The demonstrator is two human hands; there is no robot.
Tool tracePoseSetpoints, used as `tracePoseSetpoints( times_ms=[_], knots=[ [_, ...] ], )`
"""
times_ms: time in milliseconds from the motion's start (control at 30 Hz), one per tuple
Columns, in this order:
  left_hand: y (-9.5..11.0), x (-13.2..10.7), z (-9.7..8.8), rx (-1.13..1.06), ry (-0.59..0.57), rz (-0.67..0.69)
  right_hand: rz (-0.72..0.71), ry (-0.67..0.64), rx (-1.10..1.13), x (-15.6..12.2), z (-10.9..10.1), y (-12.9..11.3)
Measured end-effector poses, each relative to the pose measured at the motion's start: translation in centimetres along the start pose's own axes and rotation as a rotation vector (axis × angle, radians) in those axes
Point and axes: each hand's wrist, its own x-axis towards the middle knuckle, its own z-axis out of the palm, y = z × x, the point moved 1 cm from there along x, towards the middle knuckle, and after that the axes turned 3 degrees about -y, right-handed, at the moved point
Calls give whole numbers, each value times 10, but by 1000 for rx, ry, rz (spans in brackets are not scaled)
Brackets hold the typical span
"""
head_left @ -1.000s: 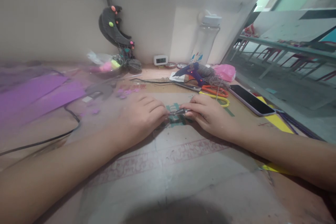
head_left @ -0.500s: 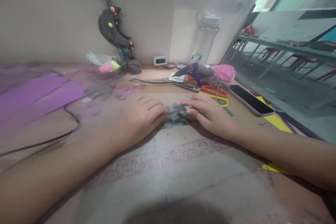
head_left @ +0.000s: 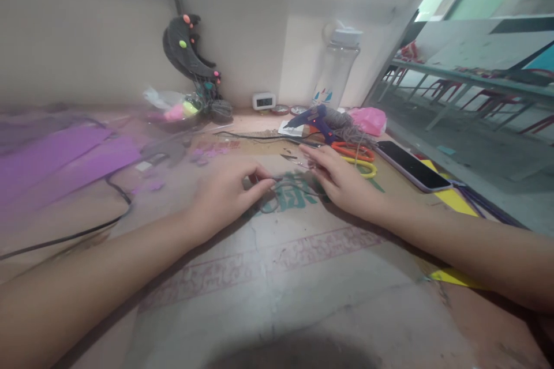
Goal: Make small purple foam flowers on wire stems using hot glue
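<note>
Between the thumb and forefinger of my left hand point(head_left: 231, 187) is a thin grey strand of yarn point(head_left: 298, 187). The strand loops over the green printed characters on the board and runs toward my right hand point(head_left: 340, 181). My right fingers are curled around a slim, pointed metal tool point(head_left: 295, 160), its tip pointing left; blur hides its exact kind. Both hands are low over the board point(head_left: 303, 305). Just beyond my right hand lie orange-handled scissors point(head_left: 355, 151) and a yellow handle loop point(head_left: 367, 168).
At the back stand a blue glue gun point(head_left: 315, 121), grey yarn ball point(head_left: 340, 120), clear bottle point(head_left: 340, 66) and small clock point(head_left: 264, 101). A phone point(head_left: 413, 166) lies right. Purple sheets point(head_left: 64, 155) and a black cable point(head_left: 116, 213) lie left. A dark crescent ornament point(head_left: 184, 46) hangs behind.
My hands have moved slightly apart at the fingertips, baring the grey strand and green print. The metal tool has shifted up and left, its pointed end now showing.
</note>
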Motion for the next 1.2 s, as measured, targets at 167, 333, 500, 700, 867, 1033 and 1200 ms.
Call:
tracePoseSetpoints(
  times_ms=[167,333,500,700,867,1033,1200],
  knots=[
    [4,-1,0,-125,-44,-82,32,56,151,7,-2,-8],
    [7,-1,-2,-181,-48,-138,179,-77,317,16,1,-33],
    [3,0,-3,-160,3,-115,270,-81,499,25,9,-34],
    [0,-1,1,-200,-21,-87,356,-106,762,24,19,-30],
    [-3,0,1,-202,88,-140,392,-35,858,22,22,-28],
    [-4,3,-2,-201,67,-216,361,-31,830,23,24,-26],
    [-7,6,0,-315,27,-258,356,-60,776,22,20,-30]
  ],
)
